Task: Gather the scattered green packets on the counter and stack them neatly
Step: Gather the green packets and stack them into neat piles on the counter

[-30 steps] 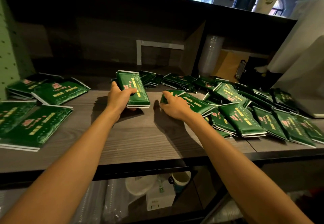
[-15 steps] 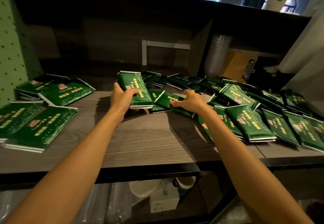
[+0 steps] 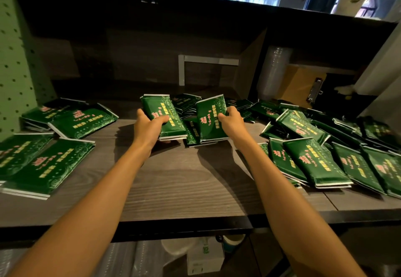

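Table: I see a grey wood-grain table [image 3: 184, 185] with a dark front edge, under a dark back wall with bright windows above it.
Left hand: the left hand [image 3: 149, 128] grips the left stack [image 3: 165, 114], several green packets held together, thumb across the top face and fingers beneath.
Right hand: the right hand [image 3: 233, 122] grips the right stack [image 3: 209, 120], a few packets, thumb on the printed face, far end tilted up.
Stack relation: the two stacks stand just beside each other at mid-table; I cannot tell whether they touch. A loose packet [image 3: 192, 132] lies under the gap between them.
Heap: to the right I see a heap [image 3: 314, 161] of overlapping packets, scattered at many angles and reaching back to the wall.
Piles: to the left, low piles [image 3: 43, 168] of packets lie flat, well apart from the hands.
Left edge: a green pegboard [image 3: 13, 59] stands upright.
Right rear: a brown clipboard [image 3: 303, 85] leans behind the heap.
Below: a cup [image 3: 233, 242] sits on the lower shelf.
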Motion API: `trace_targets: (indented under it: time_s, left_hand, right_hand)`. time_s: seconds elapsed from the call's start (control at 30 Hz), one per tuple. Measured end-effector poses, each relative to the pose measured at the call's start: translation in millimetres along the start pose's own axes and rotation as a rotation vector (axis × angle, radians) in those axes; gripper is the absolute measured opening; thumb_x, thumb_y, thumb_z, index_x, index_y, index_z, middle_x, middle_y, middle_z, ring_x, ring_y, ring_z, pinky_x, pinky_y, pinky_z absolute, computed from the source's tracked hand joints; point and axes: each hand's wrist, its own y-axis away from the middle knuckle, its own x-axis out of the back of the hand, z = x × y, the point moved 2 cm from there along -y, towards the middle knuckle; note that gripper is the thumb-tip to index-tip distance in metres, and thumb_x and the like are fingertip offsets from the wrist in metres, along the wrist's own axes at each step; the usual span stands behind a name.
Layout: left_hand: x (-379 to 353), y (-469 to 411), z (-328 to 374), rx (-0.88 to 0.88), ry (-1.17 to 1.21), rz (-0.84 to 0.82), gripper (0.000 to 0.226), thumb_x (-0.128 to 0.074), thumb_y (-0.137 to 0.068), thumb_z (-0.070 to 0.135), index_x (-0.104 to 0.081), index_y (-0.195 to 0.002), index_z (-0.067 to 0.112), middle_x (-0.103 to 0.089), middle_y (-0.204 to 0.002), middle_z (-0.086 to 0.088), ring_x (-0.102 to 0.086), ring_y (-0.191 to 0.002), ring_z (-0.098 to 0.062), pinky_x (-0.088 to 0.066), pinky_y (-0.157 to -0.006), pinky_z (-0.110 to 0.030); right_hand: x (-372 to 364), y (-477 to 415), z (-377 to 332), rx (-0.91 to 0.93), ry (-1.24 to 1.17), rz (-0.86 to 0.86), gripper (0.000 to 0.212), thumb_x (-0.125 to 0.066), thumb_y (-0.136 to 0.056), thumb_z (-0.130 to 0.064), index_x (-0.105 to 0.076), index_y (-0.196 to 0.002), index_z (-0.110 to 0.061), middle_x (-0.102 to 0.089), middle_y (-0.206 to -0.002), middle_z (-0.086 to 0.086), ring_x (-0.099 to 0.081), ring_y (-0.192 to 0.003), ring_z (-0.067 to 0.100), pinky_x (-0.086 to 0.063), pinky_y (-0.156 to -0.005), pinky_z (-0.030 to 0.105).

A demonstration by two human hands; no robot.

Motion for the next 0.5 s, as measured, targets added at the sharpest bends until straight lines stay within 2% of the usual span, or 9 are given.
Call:
trace_targets:
  time_s: [0.07,0.17,0.23,0.3,0.4,0.5]
  left_hand:
    - [-1.9,-0.7,-0.4,0.006,-0.002,-0.024,0.035,-0.063,-0.085,0.01,-0.039,-0.11,0.013,-0.055,-0.097,0.0,-0.059,-0.083,-0.013,-0.05,-0.07,-0.03]
    - [-6.5,1.4,1.3,0.032,0.022,-0.081,0.035,-0.063,-0.087,0.011,-0.039,-0.113,0.014,-0.057,-0.099,0.001,-0.059,-0.085,-0.011,-0.05,-0.068,-0.026]
    - [-9.7,4.9,2.3,0.053,0.037,-0.123,0.035,-0.062,-0.088,0.013,-0.04,-0.115,0.014,-0.058,-0.101,0.0,-0.06,-0.086,-0.011,-0.05,-0.066,-0.025]
    - [-13.6,8.4,2.5,0.081,0.063,-0.181,0.032,-0.058,-0.092,0.019,-0.041,-0.118,0.014,-0.06,-0.108,-0.004,-0.063,-0.09,-0.017,-0.055,-0.062,-0.031]
    - [-18.6,12.6,1.3,0.113,0.074,-0.236,0.034,-0.048,-0.097,0.032,-0.038,-0.125,0.015,-0.06,-0.115,-0.008,-0.066,-0.088,-0.021,-0.055,-0.048,-0.03]
    - [-19.2,13.7,-1.7,0.152,0.061,-0.251,0.058,-0.048,-0.094,0.045,-0.029,-0.138,0.011,-0.059,-0.123,-0.01,-0.065,-0.095,-0.024,-0.056,-0.06,-0.034]
  right_hand:
    - [-2.4,0.3,0.0,-0.021,-0.207,-0.059,0.026,-0.044,-0.098,-0.01,-0.043,-0.123,-0.007,-0.057,-0.119,0.011,-0.058,-0.107,0.026,-0.049,-0.09,0.04]
    - [-2.4,4.0,-3.9,-0.025,-0.468,-0.132,0.032,-0.046,-0.097,-0.007,-0.043,-0.129,-0.007,-0.058,-0.112,0.006,-0.061,-0.091,0.015,-0.051,-0.075,0.028]
    - [-7.6,5.6,-4.2,-0.034,-0.548,-0.192,0.033,-0.047,-0.096,-0.006,-0.046,-0.128,-0.007,-0.061,-0.112,0.007,-0.062,-0.096,0.019,-0.052,-0.082,0.034]
    - [-16.8,8.0,-3.4,-0.023,-0.532,-0.206,0.033,-0.048,-0.095,-0.006,-0.048,-0.128,-0.006,-0.061,-0.117,0.009,-0.06,-0.105,0.022,-0.05,-0.092,0.038]
    - [-28.2,13.9,-4.5,0.093,-0.35,-0.145,0.036,-0.051,-0.095,-0.012,-0.045,-0.129,-0.005,-0.058,-0.113,0.002,-0.058,-0.106,0.017,-0.049,-0.087,0.029]
    - [-32.5,24.1,-7.0,0.229,-0.173,-0.154,0.041,-0.058,-0.092,-0.024,-0.045,-0.128,-0.009,-0.056,-0.093,-0.009,-0.058,-0.093,0.012,-0.047,-0.081,0.027]
